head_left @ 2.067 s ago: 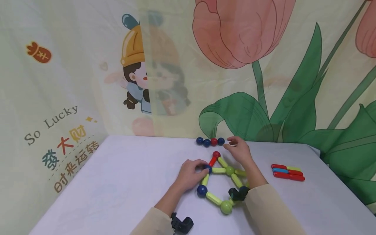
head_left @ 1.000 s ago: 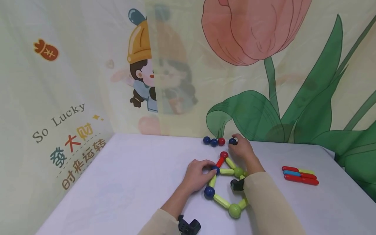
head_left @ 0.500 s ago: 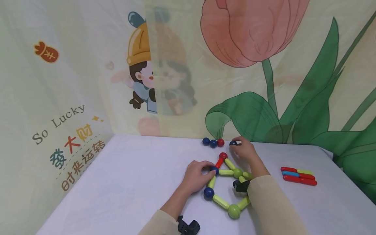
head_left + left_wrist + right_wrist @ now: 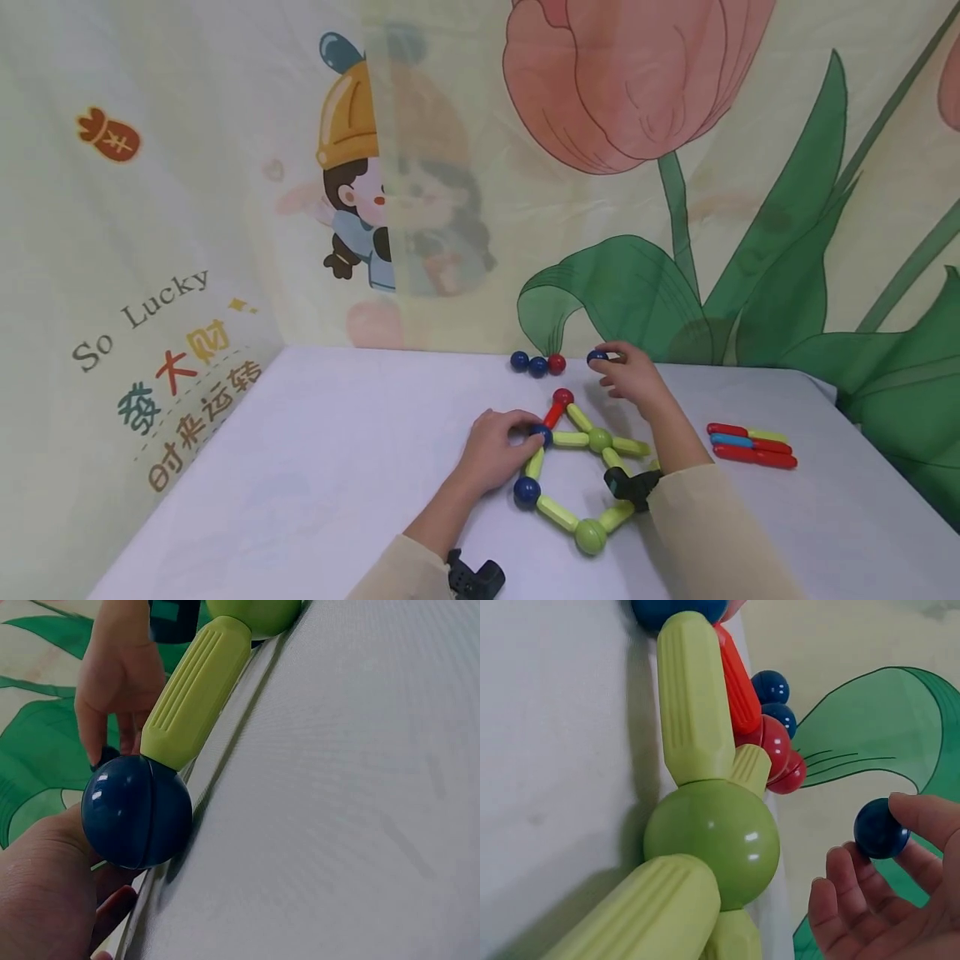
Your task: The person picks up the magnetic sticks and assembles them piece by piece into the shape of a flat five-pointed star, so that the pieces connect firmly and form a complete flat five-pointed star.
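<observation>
In the head view my left hand holds a blue ball at the left corner of a ball-and-rod frame lying on the table. The frame joins yellow-green rods, one red rod, a red ball, green balls and another blue ball. That nearer blue ball looms large before my left fingers in the left wrist view. Beyond the frame, my right hand pinches a loose blue ball between thumb and fingers. My right wrist hides the frame's right side.
A row of two blue balls and a red ball sits at the table's back edge. Several red, blue and yellow-green rods lie side by side at the right. A printed curtain hangs behind the white table.
My right hand has taken the rightmost blue ball from the back row and moved it right, then slightly up. The left hand stays at the frame's left corner.
</observation>
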Tool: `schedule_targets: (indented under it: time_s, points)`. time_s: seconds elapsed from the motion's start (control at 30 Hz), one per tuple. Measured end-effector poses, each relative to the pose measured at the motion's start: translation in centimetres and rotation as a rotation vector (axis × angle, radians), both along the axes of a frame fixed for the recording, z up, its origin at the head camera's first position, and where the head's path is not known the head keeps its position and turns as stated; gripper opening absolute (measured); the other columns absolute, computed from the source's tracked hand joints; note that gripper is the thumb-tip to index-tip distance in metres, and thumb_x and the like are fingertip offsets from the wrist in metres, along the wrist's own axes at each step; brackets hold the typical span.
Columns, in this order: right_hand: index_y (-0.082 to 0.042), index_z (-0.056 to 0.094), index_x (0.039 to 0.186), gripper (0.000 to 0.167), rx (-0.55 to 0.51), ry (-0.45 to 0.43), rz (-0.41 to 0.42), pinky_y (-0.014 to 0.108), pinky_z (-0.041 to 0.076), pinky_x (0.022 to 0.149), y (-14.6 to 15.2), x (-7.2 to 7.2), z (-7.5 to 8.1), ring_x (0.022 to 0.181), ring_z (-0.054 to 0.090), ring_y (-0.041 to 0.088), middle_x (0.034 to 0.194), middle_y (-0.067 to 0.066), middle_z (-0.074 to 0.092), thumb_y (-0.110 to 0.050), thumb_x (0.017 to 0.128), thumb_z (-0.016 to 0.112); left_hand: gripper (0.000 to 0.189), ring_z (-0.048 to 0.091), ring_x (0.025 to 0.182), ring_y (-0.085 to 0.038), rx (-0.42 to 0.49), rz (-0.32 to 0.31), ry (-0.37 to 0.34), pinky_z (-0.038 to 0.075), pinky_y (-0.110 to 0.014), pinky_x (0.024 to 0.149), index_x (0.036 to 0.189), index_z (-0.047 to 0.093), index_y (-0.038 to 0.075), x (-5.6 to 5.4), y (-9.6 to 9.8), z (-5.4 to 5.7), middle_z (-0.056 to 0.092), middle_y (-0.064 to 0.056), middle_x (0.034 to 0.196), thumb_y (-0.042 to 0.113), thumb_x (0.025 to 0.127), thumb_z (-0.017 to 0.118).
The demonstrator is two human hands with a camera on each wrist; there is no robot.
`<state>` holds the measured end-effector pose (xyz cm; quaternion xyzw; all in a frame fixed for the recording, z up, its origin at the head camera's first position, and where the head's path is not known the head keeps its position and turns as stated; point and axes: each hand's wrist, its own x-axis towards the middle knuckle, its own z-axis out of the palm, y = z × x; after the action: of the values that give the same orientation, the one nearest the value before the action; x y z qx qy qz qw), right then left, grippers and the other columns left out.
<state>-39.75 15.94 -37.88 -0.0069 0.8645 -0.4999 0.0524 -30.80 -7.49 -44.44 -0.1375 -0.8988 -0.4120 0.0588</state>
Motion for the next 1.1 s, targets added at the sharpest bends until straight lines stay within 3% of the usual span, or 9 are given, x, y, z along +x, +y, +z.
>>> schedule_targets:
  time_s: [0.27, 0.7, 1.1]
  points:
    - [-0.006, 0.042, 0.153, 0.058, -0.042, 0.001, 0.008, 0.045, 0.058, 0.099, 0.6, 1.9, 0.6, 0.121, 0.064, 0.040, 0.142, 0.025, 0.056, -0.034, 0.105, 0.059, 0.028, 0.063, 0.128, -0.024, 0.005, -0.006, 0.011, 0.026, -0.058, 0.125, 0.122, 0.074, 0.018, -0.1, 0.0, 0.0, 0.075, 0.000, 0.122, 0.030, 0.097, 0.070]
    - [-0.004, 0.045, 0.149, 0.059, 0.034, 0.061, 0.076, 0.038, 0.062, 0.087, 3.6, 5.3, 0.6, 0.111, 0.067, 0.038, 0.133, 0.027, 0.060, -0.036, 0.103, 0.063, 0.028, 0.063, 0.127, -0.025, 0.029, -0.015, 0.016, 0.025, -0.058, 0.125, 0.122, 0.074, 0.017, -0.2, 0.0, 0.2, 0.075, -0.001, 0.122, 0.029, 0.097, 0.070]
    - [-0.002, 0.050, 0.142, 0.060, 0.139, 0.048, 0.052, 0.030, 0.059, 0.077, 7.2, 7.9, -1.2, 0.100, 0.065, 0.026, 0.124, 0.022, 0.063, -0.041, 0.100, 0.067, 0.028, 0.064, 0.126, -0.024, 0.026, -0.011, -0.003, 0.029, -0.057, 0.124, 0.122, 0.074, 0.019, -0.2, 0.1, -0.1, 0.075, 0.001, 0.122, 0.029, 0.097, 0.070]
